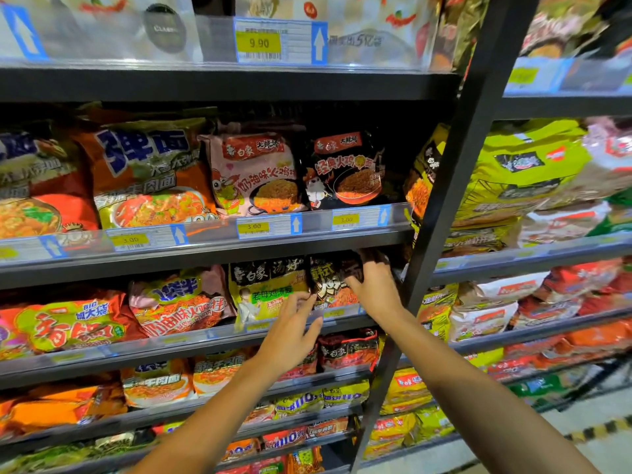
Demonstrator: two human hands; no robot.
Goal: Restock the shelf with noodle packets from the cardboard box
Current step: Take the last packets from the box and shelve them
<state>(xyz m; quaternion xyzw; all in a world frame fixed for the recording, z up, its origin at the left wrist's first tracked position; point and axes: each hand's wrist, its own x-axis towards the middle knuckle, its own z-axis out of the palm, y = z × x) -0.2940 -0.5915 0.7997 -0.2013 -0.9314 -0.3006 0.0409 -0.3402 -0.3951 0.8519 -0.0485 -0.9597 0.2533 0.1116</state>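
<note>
Left arm comes up from bottom centre, forearm angled up-right, left hand spread wide with fingers straight and fanned, fingertips touching the lower edge of the yellow noodle packet and the clear price rail in front of it; nothing gripped. Just right of that hand, the black noodle packet stands upright at the right end of the shelf row, black wrapper with bold light lettering and an orange noodle picture low down, its top tucked under the shelf board above. Right arm enters from bottom right, forearm running up-left, right hand wrapped on the packet's right side: thumb across the front face, fingers curled over the top right corner and behind it. Black upright post sits just right of the right hand. Left of the left hand on the same level: pink and orange packets, blurred. Above both hands: a pink packet and another black packet side by side behind 3.00 price tags. Below the hands more rows of packets, orange, yellow, dark red. Cardboard box can't be seen from this view
</note>
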